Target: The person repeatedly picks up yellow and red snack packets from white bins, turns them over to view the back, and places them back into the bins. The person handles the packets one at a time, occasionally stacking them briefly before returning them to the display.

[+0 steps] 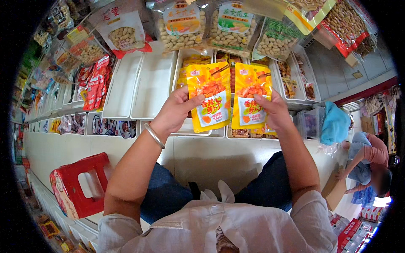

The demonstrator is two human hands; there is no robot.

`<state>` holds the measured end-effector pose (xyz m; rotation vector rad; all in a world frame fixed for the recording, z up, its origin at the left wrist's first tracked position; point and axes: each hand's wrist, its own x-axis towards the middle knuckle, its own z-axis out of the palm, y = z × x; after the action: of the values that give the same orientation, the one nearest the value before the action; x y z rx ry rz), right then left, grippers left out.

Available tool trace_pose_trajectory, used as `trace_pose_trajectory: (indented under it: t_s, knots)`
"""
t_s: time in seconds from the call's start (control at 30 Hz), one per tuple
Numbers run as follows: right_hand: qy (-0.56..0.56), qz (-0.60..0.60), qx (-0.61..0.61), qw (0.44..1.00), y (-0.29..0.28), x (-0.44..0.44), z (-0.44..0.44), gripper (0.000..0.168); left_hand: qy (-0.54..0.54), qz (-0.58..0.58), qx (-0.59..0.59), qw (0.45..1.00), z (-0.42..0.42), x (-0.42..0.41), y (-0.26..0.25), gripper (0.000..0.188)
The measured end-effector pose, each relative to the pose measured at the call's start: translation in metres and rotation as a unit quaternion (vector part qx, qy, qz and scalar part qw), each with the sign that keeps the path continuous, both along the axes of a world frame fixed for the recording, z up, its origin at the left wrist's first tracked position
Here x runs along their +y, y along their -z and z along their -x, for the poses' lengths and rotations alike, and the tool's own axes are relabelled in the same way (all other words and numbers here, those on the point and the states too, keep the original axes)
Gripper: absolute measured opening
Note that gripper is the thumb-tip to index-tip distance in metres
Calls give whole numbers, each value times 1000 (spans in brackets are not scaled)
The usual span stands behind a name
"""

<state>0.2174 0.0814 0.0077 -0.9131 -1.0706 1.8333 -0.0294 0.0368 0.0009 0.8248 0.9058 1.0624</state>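
Note:
My left hand (177, 109) is closed on the edge of a yellow snack pouch (209, 98), its thumb flat on the front. A matching yellow pouch (251, 110) is in my right hand (273, 109), gripped the same way at its right edge. Both pouches are upright, side by side with a narrow gap, printed fronts facing me. Behind them, white plastic bins (155, 82) stand in a row; some behind the pouches hold yellow and red packets (196, 60). What lies directly behind the pouches is partly hidden.
Bags of peanuts (182, 28) hang over the bins' far ends. Red packets (96, 82) fill a bin on the left. A red stool (79, 186) stands on the floor at left. On the right are a blue cloth (335, 123) and a person (370, 158) bending at a cardboard box (333, 189).

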Motion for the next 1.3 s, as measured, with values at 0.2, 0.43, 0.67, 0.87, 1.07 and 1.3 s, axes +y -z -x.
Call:
trace_pose_trajectory:
  t_s: [0.2, 0.43, 0.67, 0.87, 1.07, 1.3]
  knots:
    - [135, 117, 126, 976, 3, -4, 12, 26, -64, 60, -165, 982, -4, 6, 10, 30]
    - [-232, 34, 539, 809, 21, 1, 1, 21, 147, -6, -489, 860, -5, 8, 26, 23]
    - [-246, 40, 589, 768, 29, -5, 2, 23, 171, 60, -525, 832, -18, -3, 16, 30]
    - [-235, 67, 552, 797, 24, -10, 7, 24, 193, 31, -523, 830, -17, -6, 18, 27]
    - [-230, 60, 547, 803, 21, -13, 9, 24, 185, 32, -505, 842, -17, -8, 11, 26]
    - [-230, 91, 525, 814, 12, -14, 9, 21, 161, 55, -508, 844, -11, -9, 16, 33]
